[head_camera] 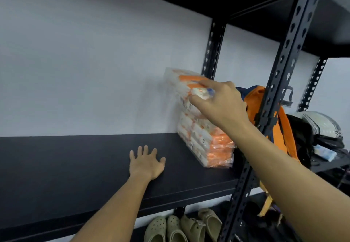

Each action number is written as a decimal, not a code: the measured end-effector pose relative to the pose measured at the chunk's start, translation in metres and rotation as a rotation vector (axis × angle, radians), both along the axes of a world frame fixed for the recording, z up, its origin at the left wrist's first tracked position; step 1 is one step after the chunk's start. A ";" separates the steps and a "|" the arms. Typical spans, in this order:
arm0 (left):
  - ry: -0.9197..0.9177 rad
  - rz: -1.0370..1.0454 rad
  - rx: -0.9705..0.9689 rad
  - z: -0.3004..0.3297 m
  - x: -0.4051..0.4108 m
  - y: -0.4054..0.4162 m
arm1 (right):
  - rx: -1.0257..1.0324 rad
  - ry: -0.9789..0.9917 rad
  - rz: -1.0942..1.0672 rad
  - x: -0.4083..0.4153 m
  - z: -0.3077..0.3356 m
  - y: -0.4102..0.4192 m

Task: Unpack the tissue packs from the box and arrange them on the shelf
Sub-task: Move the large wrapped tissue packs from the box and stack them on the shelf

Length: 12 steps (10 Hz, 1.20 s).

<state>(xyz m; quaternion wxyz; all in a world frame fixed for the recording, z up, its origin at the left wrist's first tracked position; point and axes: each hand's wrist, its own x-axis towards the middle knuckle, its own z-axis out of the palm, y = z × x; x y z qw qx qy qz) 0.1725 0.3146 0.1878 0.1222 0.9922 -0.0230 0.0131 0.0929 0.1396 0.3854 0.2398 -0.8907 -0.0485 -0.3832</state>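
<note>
Head view shows my right hand (pixel 219 103) gripping the top of the tissue packs (pixel 200 128) standing at the shelf's (pixel 75 166) right end, left hand (pixel 146 163) spread flat on the board. One bundle is placed, I judge; the box is out of sight, so I can't tell what remains.

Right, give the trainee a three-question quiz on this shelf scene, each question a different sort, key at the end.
1. True or false: the left hand lies flat with fingers spread on the black shelf.
2. Multiple choice: the right hand touches the top of A) the tissue packs, B) the orange backpack, C) the clogs.
3. Fill in: the tissue packs stand at the shelf's ____ end, beside the upright post.

Key: 1 true; 2 A; 3 right.
</note>
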 end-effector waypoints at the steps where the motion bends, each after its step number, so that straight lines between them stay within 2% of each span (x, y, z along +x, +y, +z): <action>1: 0.003 0.002 0.018 0.000 0.011 -0.004 | -0.036 -0.010 -0.069 0.022 0.011 -0.021; 3: -0.018 0.005 0.026 -0.006 0.023 -0.006 | -0.139 0.148 -0.184 0.082 0.005 -0.049; 5: -0.039 0.007 0.013 -0.008 0.025 -0.006 | -0.069 0.214 -0.103 0.126 -0.003 -0.060; 10: -0.058 -0.012 -0.028 -0.009 0.023 -0.004 | -0.022 0.282 -0.063 0.130 0.003 -0.068; 12: -0.057 -0.011 -0.024 -0.007 0.022 -0.004 | -0.110 0.297 -0.039 0.123 0.009 -0.080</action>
